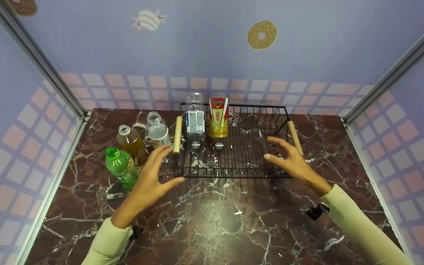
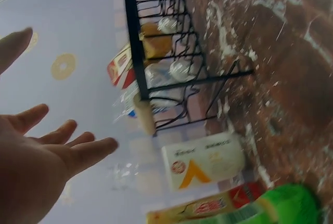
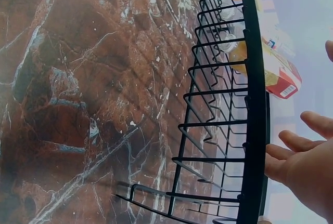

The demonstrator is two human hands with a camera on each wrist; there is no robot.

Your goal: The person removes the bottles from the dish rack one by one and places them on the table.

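A black wire rack [image 1: 248, 173] with wooden handles stands on the marbled table. Two bottles rest upside down inside it: a clear bottle [image 1: 195, 123] with a printed label and a bottle with a red and yellow label [image 1: 219, 117]. My left hand [image 1: 149, 184], fingers spread and holding nothing, hovers in front of the rack's left end. To its left stand a green bottle [image 1: 122, 167], an amber bottle [image 1: 131, 141] and a clear bottle with a white label [image 1: 157, 129]. My right hand [image 1: 293, 162] is at the rack's right end, fingers spread, nothing in its grasp.
Patterned walls [image 1: 212, 44] enclose the table [image 1: 212, 228] at the back and both sides. One wooden handle [image 1: 177, 134] is on the rack's left end, the other [image 1: 295, 137] on its right. The three standing bottles have uncapped necks.
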